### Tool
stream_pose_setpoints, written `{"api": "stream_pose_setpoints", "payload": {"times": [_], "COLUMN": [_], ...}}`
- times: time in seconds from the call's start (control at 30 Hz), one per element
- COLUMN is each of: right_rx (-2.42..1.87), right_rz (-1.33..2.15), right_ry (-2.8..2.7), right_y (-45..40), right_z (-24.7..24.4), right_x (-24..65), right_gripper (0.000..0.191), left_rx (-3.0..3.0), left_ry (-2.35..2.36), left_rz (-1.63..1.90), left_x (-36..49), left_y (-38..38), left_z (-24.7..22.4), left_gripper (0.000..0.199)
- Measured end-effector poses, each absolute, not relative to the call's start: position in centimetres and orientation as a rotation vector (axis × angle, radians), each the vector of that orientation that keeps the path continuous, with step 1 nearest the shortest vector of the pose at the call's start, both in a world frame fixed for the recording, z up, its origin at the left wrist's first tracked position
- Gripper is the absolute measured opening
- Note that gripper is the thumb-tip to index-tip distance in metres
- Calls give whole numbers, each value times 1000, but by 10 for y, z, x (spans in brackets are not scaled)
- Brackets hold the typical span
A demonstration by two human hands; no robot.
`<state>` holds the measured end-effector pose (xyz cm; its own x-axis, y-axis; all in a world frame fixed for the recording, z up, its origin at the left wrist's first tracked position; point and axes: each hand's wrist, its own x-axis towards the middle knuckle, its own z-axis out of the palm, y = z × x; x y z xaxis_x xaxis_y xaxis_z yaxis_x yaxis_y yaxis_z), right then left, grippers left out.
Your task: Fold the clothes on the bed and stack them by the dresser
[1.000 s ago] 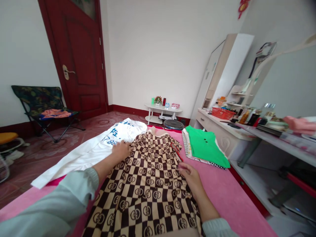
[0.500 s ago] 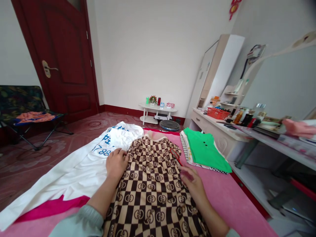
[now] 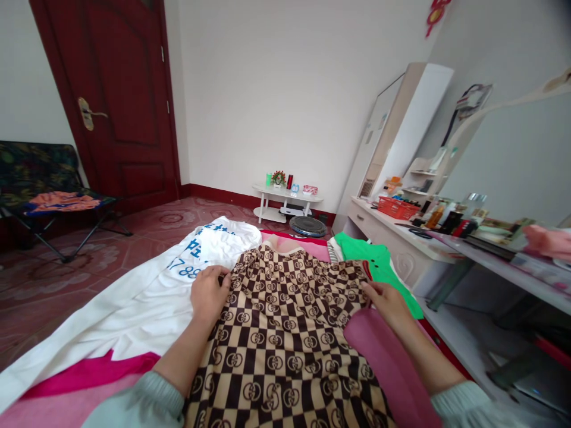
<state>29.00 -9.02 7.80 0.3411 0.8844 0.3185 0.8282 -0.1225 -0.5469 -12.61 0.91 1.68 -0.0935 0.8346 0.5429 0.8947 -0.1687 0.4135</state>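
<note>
A brown and beige checkered shirt [image 3: 281, 333] with a repeated round print lies spread in front of me, its neckline at the far end. My left hand [image 3: 209, 294] is closed on the shirt's left edge near the shoulder, fingertips curled at the cloth. On the other side my right hand [image 3: 387, 296] pinches the end of the right sleeve, which is drawn outward and slightly raised. Left of the shirt lies a white garment [image 3: 151, 303] with blue lettering. The green folded garment [image 3: 370, 255] is partly covered by the sleeve and my right hand.
Everything lies on a pink bed cover [image 3: 379, 351]. On the right are a white dressing table [image 3: 383, 226] with a red basket [image 3: 398, 208] and several bottles. A folding chair [image 3: 57, 196] stands left by the dark red door [image 3: 120, 107]. A low white stand [image 3: 285, 193] is against the wall.
My right hand has moved outward to the right with the shirt's sleeve in its fingers, so the sleeve now overlaps the green garment. The left hand has stayed at the left edge.
</note>
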Motion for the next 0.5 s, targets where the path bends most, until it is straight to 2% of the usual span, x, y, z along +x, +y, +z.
{"api": "stream_pose_setpoints", "payload": {"times": [0.1,0.2,0.3,0.43,0.5], "right_rx": [-2124,-1932,-1773,-1714,-1708], "right_rz": [-68,-322,-139,272,382], "right_ry": [-1552,-1553,-1607,-1457,-1365], "right_y": [-97,-84,-52,-4,16], "right_z": [85,88,84,59,42], "right_x": [315,308,277,242,235], "right_gripper": [32,30,34,26,31], "left_rx": [-2028,-2016,-2035,-2121,-2184], "left_ry": [-1991,-1981,-1957,-1930,-1882], "left_rz": [-1144,-1155,-1130,-1086,-1144], "left_x": [-125,-125,-125,-125,-124], "left_y": [9,10,9,8,7], "left_z": [18,19,19,20,21], "left_gripper": [28,26,25,27,27]}}
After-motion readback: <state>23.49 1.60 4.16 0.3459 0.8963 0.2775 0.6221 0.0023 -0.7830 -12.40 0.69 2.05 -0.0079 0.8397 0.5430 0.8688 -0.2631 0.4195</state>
